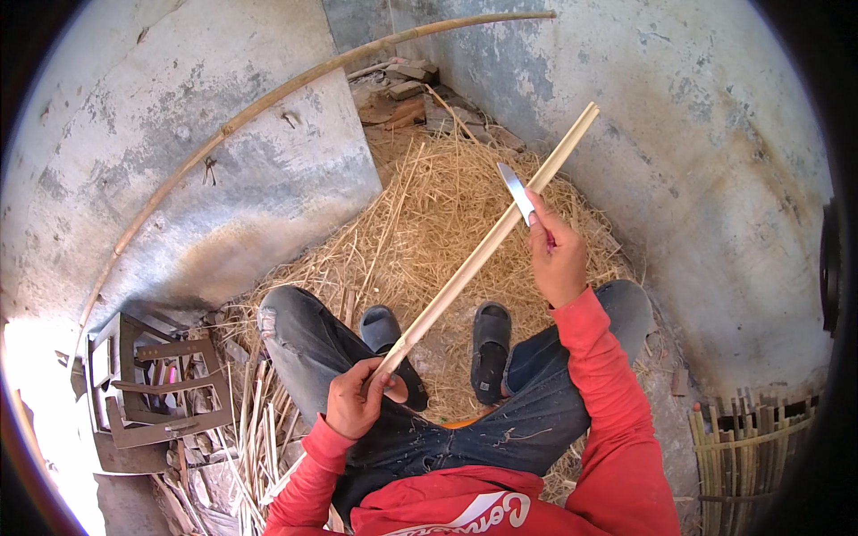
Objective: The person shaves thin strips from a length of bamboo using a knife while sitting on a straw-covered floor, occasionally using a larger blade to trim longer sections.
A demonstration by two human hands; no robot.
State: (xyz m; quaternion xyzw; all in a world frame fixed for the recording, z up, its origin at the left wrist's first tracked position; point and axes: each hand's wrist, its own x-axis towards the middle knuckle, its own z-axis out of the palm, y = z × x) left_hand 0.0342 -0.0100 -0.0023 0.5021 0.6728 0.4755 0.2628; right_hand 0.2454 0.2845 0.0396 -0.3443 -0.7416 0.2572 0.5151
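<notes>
We have a long, narrow, pale-yellow split bamboo strip (465, 272) held aslant from lower left to upper right, nearly straight, with a node toward its near end and an uneven far tip. At its upper part we see a small knife (516, 191), its shiny blade pointing up and left, its pinkish handle mostly hidden.

pale shavings (451, 188) and split strips (261, 438) litter the floor (672, 433).

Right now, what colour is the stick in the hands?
The stick is pale yellow; it shows best in the head view.
</notes>
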